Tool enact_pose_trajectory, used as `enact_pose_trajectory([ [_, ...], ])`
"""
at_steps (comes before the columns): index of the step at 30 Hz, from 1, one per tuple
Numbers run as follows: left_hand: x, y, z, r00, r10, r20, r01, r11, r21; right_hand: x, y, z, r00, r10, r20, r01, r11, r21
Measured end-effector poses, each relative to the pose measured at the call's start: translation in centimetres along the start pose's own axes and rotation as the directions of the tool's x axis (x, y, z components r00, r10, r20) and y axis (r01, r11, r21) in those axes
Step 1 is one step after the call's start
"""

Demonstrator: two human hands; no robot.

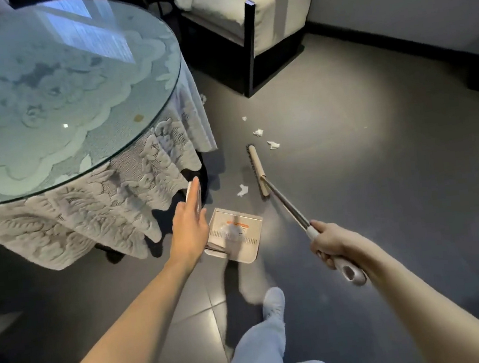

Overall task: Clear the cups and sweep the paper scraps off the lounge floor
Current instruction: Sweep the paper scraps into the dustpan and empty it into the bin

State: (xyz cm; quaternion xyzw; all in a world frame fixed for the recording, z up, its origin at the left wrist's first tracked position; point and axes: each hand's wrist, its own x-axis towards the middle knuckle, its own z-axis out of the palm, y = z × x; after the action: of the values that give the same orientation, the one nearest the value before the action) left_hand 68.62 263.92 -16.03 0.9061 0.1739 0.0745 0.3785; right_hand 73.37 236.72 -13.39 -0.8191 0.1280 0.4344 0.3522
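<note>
The right grip (330, 245) is closed round the broom handle (288, 205), to the right of the dustpan (238, 234). The left grip (190, 231) is wide, its fingers straight alongside the dustpan's upright handle; contact is too blurred to tell. The broom head (258, 170) sits on the floor just beyond the dustpan, with one paper scrap (242, 190) between them. Three more scraps (258, 132) lie farther beyond. The lace-covered desk (77, 109) stands left of the dustpan.
</note>
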Motion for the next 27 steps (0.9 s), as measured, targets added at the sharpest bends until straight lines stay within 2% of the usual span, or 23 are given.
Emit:
enact_pose_trajectory([
  [6, 10.2, 1.3, 1.7, 0.999, -0.024, 0.048, 0.024, 1.0, -0.001, 7.6, -5.6, -6.1, 0.999, -0.041, 0.024, 0.046, 0.97, -0.241],
  [11, 15.6, 3.0, 3.3, 0.996, -0.044, 0.079, 0.045, 0.999, -0.02, 12.8, -9.0, -7.5, 0.995, -0.034, 0.095, 0.076, 0.876, -0.476],
  [14, 17.1, 3.8, 3.3, 0.998, -0.025, 0.061, 0.026, 1.0, -0.014, 13.5, -9.9, -8.0, 0.969, 0.024, 0.245, 0.076, 0.918, -0.39],
  [18, 18.2, 5.5, 3.6, 0.998, -0.037, 0.059, 0.041, 0.997, -0.068, 12.7, -9.6, -13.2, 0.912, 0.148, 0.383, -0.045, 0.963, -0.265],
  [21, 18.9, 6.9, 4.4, 0.993, -0.091, 0.081, 0.098, 0.991, -0.091, 12.3, -9.6, -18.7, 0.895, 0.178, 0.409, -0.094, 0.972, -0.216],
  [27, 22.5, 10.4, 7.0, 0.982, -0.179, 0.059, 0.187, 0.966, -0.177, 16.0, -12.0, -25.9, 0.936, 0.099, 0.337, -0.016, 0.97, -0.241],
])
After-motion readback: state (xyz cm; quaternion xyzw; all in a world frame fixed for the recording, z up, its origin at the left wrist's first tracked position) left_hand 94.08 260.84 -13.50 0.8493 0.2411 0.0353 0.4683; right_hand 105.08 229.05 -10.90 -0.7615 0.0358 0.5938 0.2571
